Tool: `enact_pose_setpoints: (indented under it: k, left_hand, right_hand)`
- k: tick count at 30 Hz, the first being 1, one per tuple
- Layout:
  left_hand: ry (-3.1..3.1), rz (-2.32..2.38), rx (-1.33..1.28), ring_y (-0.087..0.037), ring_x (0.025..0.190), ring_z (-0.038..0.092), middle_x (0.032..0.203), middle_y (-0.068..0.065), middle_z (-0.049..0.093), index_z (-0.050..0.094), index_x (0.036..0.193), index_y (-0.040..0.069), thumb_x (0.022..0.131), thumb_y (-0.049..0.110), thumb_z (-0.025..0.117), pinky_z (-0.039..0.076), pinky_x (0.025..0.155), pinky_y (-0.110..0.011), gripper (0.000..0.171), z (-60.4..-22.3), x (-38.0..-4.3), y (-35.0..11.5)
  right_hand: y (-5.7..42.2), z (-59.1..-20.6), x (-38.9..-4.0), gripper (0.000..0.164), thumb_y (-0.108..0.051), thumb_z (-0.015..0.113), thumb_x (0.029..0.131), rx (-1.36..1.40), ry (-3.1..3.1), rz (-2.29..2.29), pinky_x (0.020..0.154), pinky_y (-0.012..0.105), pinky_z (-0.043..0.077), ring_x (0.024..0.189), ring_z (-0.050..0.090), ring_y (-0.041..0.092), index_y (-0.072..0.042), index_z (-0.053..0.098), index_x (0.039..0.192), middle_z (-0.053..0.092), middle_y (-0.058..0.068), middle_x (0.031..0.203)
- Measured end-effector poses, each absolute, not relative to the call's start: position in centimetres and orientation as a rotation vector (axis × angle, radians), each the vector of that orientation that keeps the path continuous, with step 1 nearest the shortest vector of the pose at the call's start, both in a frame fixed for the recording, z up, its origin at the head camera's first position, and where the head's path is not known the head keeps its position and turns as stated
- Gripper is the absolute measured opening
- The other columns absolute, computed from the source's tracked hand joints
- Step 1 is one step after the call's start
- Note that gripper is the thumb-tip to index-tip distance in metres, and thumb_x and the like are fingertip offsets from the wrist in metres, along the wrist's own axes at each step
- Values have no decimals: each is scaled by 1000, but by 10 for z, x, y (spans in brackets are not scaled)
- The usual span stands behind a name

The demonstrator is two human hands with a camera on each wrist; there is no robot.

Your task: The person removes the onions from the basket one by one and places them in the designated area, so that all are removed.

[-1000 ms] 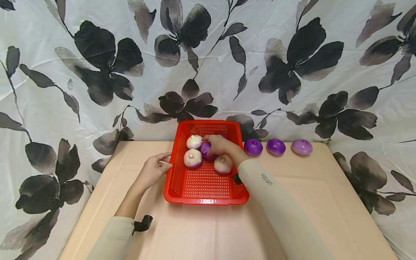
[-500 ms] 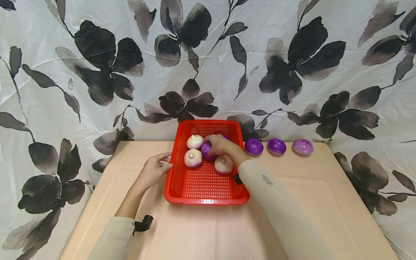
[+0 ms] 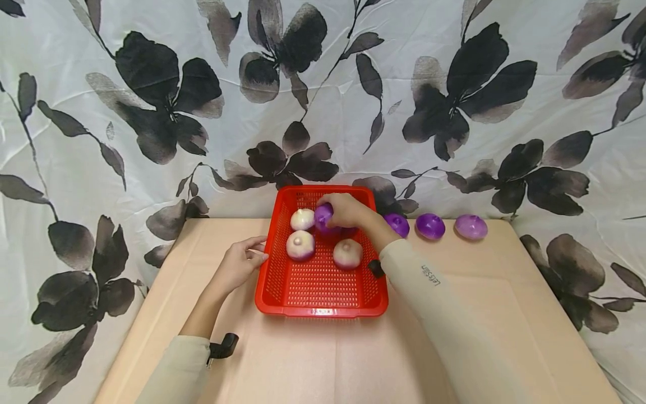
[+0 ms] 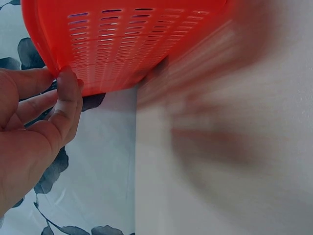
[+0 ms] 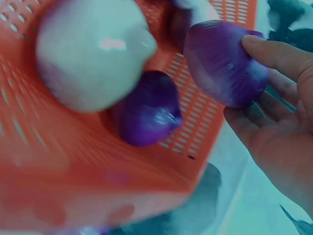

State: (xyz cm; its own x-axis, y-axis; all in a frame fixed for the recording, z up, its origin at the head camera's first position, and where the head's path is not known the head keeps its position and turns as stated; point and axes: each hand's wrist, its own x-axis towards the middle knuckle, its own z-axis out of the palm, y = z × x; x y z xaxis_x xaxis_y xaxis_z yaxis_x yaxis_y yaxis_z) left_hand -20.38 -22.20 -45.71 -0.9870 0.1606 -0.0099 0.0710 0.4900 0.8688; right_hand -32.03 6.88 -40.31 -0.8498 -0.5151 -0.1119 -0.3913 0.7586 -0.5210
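My right hand (image 3: 349,212) grips a purple onion (image 3: 323,217) between thumb and fingers, over the back half of a red plastic basket (image 3: 323,311). In the right wrist view this onion (image 5: 220,63) is raised above the perforated floor. Another purple onion (image 5: 149,110) lies below it beside a large pale onion (image 5: 93,54). Three white-and-purple onions sit in the basket: one at the back left (image 3: 302,219), one at the front left (image 3: 300,246) and one on the right (image 3: 348,253). My left hand (image 3: 239,264) pinches the basket's left rim (image 4: 44,44).
Three purple onions stand in a row right of the basket: a near one (image 3: 397,225) partly behind my right arm, a middle one (image 3: 430,226) and a lighter one (image 3: 471,227). A floral cloth (image 3: 323,101) hangs behind the beige table (image 3: 479,303).
My right hand has lifted the purple onion from among the others and moved slightly up and to the right. My left hand stays at the basket rim.
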Motion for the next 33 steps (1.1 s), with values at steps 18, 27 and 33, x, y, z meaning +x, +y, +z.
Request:
enact_pose_setpoints:
  k: [18, 27, 33]
  left_hand:
    - [2651, 1492, 215, -24, 88, 71, 115, -25, 67, 55, 143, -6, 95, -4, 66, 63, 74, -40, 49, -458, -204, -221]
    - [2657, 1484, 195, -23, 88, 70, 114, -24, 68, 55, 143, -5, 95, -3, 66, 63, 77, -47, 49, -458, -203, -222]
    - [2649, 1494, 209, -20, 87, 70, 115, -25, 67, 55, 143, -6, 96, -4, 66, 63, 75, -43, 49, -460, -204, -222]
  right_hand:
    - [131, -343, -300, 59, -18, 79, 89, -777, 2754, -1001, 106, 52, 52, 125, 62, 33, -17, 58, 144, 61, 10, 142]
    - [167, -344, -282, 63, -23, 78, 92, -753, 2740, -1179, 110, 55, 48, 133, 58, 35, -16, 53, 149, 59, 11, 145]
    - [195, -352, -269, 62, -26, 80, 91, -691, 2758, -1321, 106, 52, 52, 128, 61, 32, -20, 55, 147, 59, 7, 143]
